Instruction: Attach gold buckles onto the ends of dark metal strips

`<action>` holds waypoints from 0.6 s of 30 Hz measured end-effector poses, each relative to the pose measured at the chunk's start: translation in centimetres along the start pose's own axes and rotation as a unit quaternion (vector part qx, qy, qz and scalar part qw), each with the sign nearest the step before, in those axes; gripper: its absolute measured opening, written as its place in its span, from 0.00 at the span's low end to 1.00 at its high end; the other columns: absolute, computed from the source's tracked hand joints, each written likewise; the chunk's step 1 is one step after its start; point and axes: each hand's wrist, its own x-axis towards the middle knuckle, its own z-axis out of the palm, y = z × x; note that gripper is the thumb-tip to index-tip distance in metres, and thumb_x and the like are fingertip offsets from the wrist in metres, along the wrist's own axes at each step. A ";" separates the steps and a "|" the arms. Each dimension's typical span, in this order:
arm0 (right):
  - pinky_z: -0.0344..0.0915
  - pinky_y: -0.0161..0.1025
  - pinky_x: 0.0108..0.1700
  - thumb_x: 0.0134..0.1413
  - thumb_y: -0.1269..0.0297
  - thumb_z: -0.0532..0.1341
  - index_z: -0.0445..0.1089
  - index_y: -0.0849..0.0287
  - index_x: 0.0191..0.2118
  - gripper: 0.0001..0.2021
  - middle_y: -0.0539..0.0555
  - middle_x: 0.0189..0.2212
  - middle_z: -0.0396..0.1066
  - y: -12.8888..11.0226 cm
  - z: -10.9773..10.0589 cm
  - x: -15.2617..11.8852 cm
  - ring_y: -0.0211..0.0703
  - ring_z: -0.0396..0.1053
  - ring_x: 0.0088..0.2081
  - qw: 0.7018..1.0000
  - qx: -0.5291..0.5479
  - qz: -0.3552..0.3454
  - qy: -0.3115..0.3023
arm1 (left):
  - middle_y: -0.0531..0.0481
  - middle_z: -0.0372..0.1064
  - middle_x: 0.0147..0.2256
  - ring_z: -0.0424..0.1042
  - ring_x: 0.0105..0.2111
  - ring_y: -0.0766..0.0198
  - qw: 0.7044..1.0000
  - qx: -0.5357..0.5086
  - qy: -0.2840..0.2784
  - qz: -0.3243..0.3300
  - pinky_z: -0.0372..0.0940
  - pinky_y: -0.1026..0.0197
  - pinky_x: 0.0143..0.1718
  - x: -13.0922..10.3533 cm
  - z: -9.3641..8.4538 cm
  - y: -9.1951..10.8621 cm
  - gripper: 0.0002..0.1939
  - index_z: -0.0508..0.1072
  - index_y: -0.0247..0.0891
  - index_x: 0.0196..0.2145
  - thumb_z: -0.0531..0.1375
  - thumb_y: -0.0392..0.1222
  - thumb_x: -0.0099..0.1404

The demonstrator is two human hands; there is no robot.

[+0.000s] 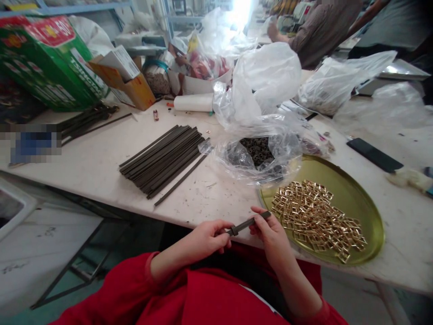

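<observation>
Between my two hands runs a dark brown narrow strap (249, 222), held near the table's front edge. My left hand (214, 235) is closed on one end, beside a small dark loop (234, 230) that sits around the strap. The other end lies pinched between the thumb and fingers of my right hand (270, 232). A pile of similar dark straps (165, 158) lies on the table, with a single strap (182, 179) apart from it. Small dark loops (257, 151) fill an open clear plastic bag (219, 158). Gold-coloured metal buckles (318, 221) are heaped on a round gold tray (367, 216).
A green box (47, 63) and an open cardboard box (140, 88) stand at the back left. White plastic bags (267, 72) crowd the back. A black phone-like slab (375, 155) lies at right. Other people (318, 31) are at the far right.
</observation>
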 end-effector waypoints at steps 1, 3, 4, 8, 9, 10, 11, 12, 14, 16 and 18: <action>0.61 0.36 0.30 0.45 0.53 0.61 0.66 0.60 0.44 0.21 0.49 0.26 0.66 0.0 0.1 0.0 0.37 0.62 0.25 1.000 -0.007 -0.006 -0.002 | 0.54 0.66 0.27 0.63 0.22 0.72 1.000 -0.007 -0.005 -0.004 0.59 0.68 0.26 0.1 0.1 0.0 0.18 0.67 0.35 0.46 0.51 0.38 0.58; 0.60 0.35 0.29 0.46 0.53 0.61 0.66 0.60 0.43 0.20 0.47 0.24 0.65 0.0 0.3 -0.1 0.36 0.61 0.24 0.999 -0.025 -0.020 -0.009 | 0.54 0.65 0.26 0.62 0.22 0.72 1.000 -0.013 -0.010 -0.015 0.59 0.68 0.26 0.2 0.2 0.0 0.16 0.68 0.34 0.44 0.51 0.40 0.58; 0.60 0.35 0.28 0.46 0.53 0.60 0.66 0.60 0.43 0.20 0.47 0.22 0.64 0.0 0.4 -0.2 0.36 0.61 0.24 0.999 -0.035 -0.027 -0.010 | 0.54 0.65 0.25 0.62 0.21 0.71 1.000 -0.009 -0.011 -0.022 0.59 0.67 0.25 0.2 0.3 0.0 0.15 0.68 0.33 0.41 0.52 0.41 0.58; 0.58 0.35 0.26 0.45 0.52 0.60 0.67 0.60 0.41 0.19 0.45 0.19 0.61 0.1 0.6 -0.3 0.36 0.60 0.22 0.997 -0.065 -0.041 -0.006 | 0.55 0.63 0.22 0.62 0.21 0.71 0.999 0.029 -0.021 -0.039 0.58 0.68 0.23 0.4 0.8 -0.3 0.10 0.67 0.33 0.30 0.51 0.43 0.58; 0.58 0.35 0.25 0.46 0.52 0.60 0.68 0.59 0.40 0.18 0.45 0.19 0.61 0.1 0.6 -0.3 0.36 0.59 0.21 0.997 -0.069 -0.043 -0.006 | 0.55 0.63 0.22 0.62 0.20 0.71 0.998 0.036 -0.023 -0.039 0.57 0.68 0.22 0.5 0.9 -0.4 0.11 0.66 0.33 0.30 0.50 0.44 0.59; 0.58 0.34 0.25 0.46 0.52 0.60 0.68 0.59 0.40 0.18 0.45 0.19 0.61 0.1 0.6 -0.3 0.36 0.59 0.21 0.996 -0.072 -0.043 -0.009 | 0.56 0.62 0.21 0.61 0.19 0.71 0.998 0.041 -0.024 -0.039 0.56 0.68 0.21 0.5 1.0 -0.5 0.11 0.66 0.33 0.30 0.49 0.44 0.59; 0.57 0.34 0.24 0.46 0.53 0.60 0.68 0.59 0.40 0.18 0.44 0.19 0.60 0.2 0.6 -0.2 0.36 0.59 0.21 0.996 -0.074 -0.043 -0.012 | 0.56 0.61 0.21 0.60 0.19 0.71 0.998 0.045 -0.024 -0.039 0.55 0.68 0.20 0.5 1.1 -0.6 0.12 0.66 0.34 0.31 0.48 0.44 0.60; 0.57 0.34 0.24 0.47 0.53 0.59 0.67 0.59 0.40 0.17 0.45 0.19 0.60 0.2 0.6 -0.2 0.36 0.59 0.21 0.996 -0.074 -0.043 -0.013 | 0.57 0.60 0.20 0.59 0.18 0.71 0.998 0.048 -0.024 -0.039 0.55 0.68 0.20 0.5 1.1 -0.6 0.12 0.66 0.33 0.32 0.47 0.44 0.60; 0.57 0.34 0.24 0.47 0.53 0.59 0.67 0.59 0.40 0.17 0.45 0.19 0.60 0.2 0.6 -0.1 0.36 0.59 0.21 0.996 -0.072 -0.041 -0.014 | 0.57 0.59 0.19 0.59 0.18 0.71 0.998 0.048 -0.025 -0.040 0.55 0.68 0.20 0.6 1.2 -0.6 0.14 0.65 0.33 0.32 0.45 0.43 0.61; 0.57 0.34 0.23 0.46 0.53 0.60 0.67 0.59 0.40 0.17 0.45 0.19 0.60 0.3 0.6 0.0 0.36 0.59 0.21 0.997 -0.070 -0.039 -0.013 | 0.56 0.59 0.19 0.59 0.18 0.71 0.998 0.042 -0.025 -0.038 0.55 0.68 0.21 0.6 1.2 -0.5 0.15 0.65 0.34 0.31 0.43 0.44 0.62; 0.56 0.34 0.23 0.46 0.53 0.60 0.67 0.59 0.40 0.17 0.45 0.18 0.60 0.3 0.6 0.1 0.36 0.58 0.21 0.997 -0.068 -0.038 -0.011 | 0.56 0.60 0.20 0.59 0.18 0.71 0.998 0.034 -0.024 -0.036 0.55 0.68 0.22 0.6 1.1 -0.5 0.16 0.64 0.34 0.29 0.42 0.45 0.63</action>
